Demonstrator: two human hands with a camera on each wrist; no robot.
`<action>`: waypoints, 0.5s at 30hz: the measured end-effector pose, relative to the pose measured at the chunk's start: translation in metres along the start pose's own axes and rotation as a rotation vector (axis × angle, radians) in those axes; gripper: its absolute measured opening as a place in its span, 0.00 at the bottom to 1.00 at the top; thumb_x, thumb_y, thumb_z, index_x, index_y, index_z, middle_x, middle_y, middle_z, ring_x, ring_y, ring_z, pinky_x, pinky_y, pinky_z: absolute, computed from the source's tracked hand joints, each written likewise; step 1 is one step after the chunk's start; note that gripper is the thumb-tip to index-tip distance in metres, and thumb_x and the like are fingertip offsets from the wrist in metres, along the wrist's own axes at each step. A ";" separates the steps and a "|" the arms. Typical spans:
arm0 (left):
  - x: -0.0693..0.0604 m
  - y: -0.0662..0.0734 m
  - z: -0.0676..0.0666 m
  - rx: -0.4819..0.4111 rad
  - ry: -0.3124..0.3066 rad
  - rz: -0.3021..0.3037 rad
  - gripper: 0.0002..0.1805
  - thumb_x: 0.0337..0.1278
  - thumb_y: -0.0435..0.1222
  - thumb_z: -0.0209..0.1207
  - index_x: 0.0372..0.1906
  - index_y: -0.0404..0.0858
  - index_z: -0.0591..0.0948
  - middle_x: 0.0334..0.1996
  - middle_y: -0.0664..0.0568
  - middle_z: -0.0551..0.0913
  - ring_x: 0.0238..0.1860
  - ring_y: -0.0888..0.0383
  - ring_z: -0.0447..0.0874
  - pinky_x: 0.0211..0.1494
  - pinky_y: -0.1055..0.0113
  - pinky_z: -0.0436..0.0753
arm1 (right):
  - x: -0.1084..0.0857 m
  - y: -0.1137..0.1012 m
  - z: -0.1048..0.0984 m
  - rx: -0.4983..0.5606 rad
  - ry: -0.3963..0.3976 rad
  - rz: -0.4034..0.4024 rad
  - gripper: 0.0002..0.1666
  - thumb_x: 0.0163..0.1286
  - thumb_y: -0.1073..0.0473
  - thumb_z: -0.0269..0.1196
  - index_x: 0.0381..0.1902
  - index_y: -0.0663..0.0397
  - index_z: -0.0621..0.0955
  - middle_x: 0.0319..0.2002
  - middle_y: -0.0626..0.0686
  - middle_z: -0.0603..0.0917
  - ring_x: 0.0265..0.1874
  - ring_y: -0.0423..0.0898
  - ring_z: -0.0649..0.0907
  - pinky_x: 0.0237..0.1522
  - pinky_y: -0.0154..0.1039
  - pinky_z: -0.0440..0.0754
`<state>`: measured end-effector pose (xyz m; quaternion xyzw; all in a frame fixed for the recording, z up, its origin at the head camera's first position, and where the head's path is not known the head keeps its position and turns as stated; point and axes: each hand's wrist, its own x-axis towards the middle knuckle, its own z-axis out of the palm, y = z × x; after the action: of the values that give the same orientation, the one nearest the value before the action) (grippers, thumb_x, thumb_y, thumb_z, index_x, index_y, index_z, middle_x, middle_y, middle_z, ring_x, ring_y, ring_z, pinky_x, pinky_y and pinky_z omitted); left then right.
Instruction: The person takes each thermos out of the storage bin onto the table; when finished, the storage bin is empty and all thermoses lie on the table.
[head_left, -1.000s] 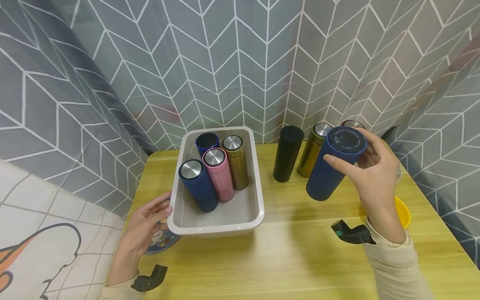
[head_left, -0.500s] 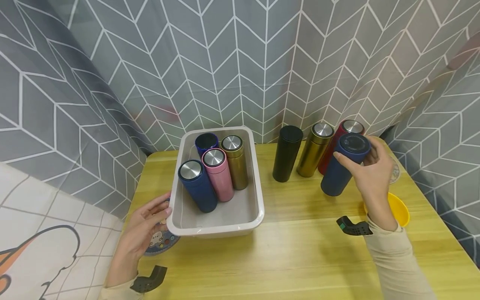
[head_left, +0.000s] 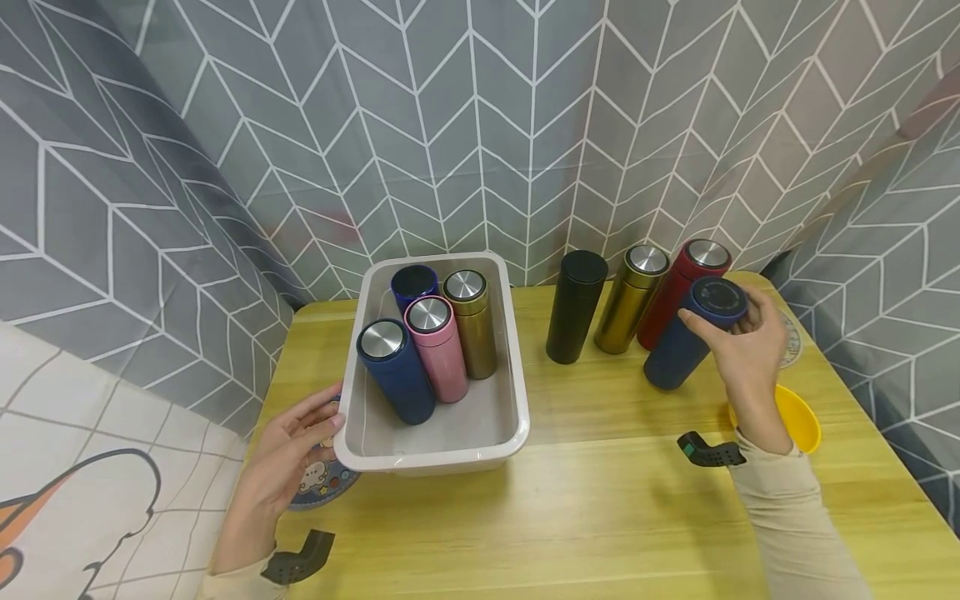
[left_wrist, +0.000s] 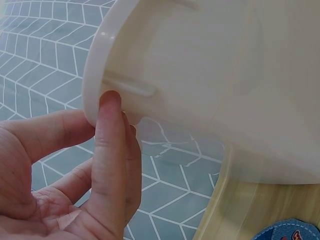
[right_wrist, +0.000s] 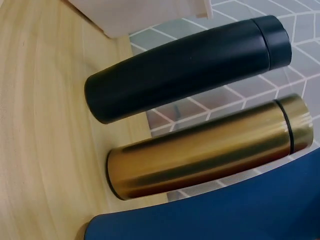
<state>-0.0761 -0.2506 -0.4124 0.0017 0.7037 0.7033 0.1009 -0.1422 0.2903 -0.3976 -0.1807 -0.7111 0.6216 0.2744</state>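
The right hand (head_left: 750, 346), right of centre in the head view, is clamped on the upper end of the navy bottle (head_left: 678, 354), thumb on the near side. A dark, printed end of this bottle faces up; whether its lower end touches the surface (head_left: 570, 525) cannot be told. The left hand (head_left: 288, 450), lower left, pinches the left rim of the white bin (head_left: 431, 460) between thumb and fingers.

The bin, left of centre, contains four upright bottles: a purple-blue bottle (head_left: 411, 283) at the rear left, a bronze bottle (head_left: 477, 333) at the rear right, a pink bottle (head_left: 445, 367) between, and a silver-topped blue bottle (head_left: 405, 387) in front.

Right of the bin, from left to right, stand a black bottle (head_left: 573, 312), a gold bottle (head_left: 628, 304) and a red bottle (head_left: 678, 292). The yellow bowl (head_left: 802, 421) is at the right, beside the right wrist.
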 end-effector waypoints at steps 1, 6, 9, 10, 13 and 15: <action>0.000 0.000 0.000 0.001 0.000 -0.001 0.28 0.71 0.31 0.57 0.73 0.39 0.69 0.47 0.64 0.84 0.43 0.66 0.84 0.38 0.71 0.87 | 0.000 0.001 0.000 0.024 0.001 0.006 0.42 0.46 0.70 0.80 0.59 0.48 0.77 0.45 0.37 0.84 0.44 0.34 0.81 0.46 0.20 0.77; 0.000 0.001 0.000 0.002 0.004 -0.002 0.28 0.71 0.31 0.57 0.73 0.38 0.70 0.47 0.64 0.84 0.43 0.66 0.84 0.38 0.71 0.87 | 0.001 0.007 -0.003 0.109 0.020 0.025 0.41 0.45 0.72 0.79 0.57 0.49 0.78 0.44 0.39 0.85 0.44 0.36 0.81 0.45 0.20 0.77; 0.000 0.001 0.000 0.001 0.003 0.000 0.28 0.71 0.31 0.57 0.73 0.39 0.70 0.47 0.64 0.84 0.43 0.66 0.84 0.37 0.71 0.87 | 0.002 0.010 -0.005 0.139 0.036 0.037 0.41 0.45 0.74 0.79 0.57 0.49 0.77 0.45 0.40 0.84 0.44 0.36 0.80 0.45 0.19 0.78; 0.000 0.001 0.000 0.001 0.003 0.001 0.28 0.71 0.31 0.57 0.73 0.38 0.70 0.47 0.64 0.84 0.43 0.66 0.84 0.37 0.71 0.87 | 0.003 0.010 -0.006 0.141 0.043 0.038 0.41 0.45 0.74 0.79 0.58 0.49 0.77 0.45 0.40 0.84 0.44 0.36 0.80 0.45 0.19 0.78; 0.000 0.001 0.000 0.000 0.001 0.003 0.28 0.71 0.30 0.57 0.73 0.38 0.70 0.47 0.64 0.84 0.43 0.66 0.84 0.37 0.71 0.87 | 0.004 0.012 -0.007 0.144 0.061 0.040 0.43 0.44 0.74 0.79 0.58 0.50 0.77 0.46 0.40 0.83 0.45 0.36 0.81 0.45 0.18 0.78; -0.001 0.001 0.000 -0.001 0.001 0.003 0.28 0.71 0.30 0.57 0.73 0.39 0.70 0.47 0.64 0.84 0.43 0.66 0.84 0.37 0.71 0.87 | 0.005 0.013 -0.008 0.134 0.067 0.037 0.43 0.44 0.74 0.79 0.59 0.50 0.77 0.47 0.40 0.83 0.46 0.36 0.81 0.45 0.17 0.78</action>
<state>-0.0754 -0.2504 -0.4112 0.0026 0.7035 0.7037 0.0994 -0.1424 0.3017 -0.4089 -0.1956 -0.6550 0.6663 0.2979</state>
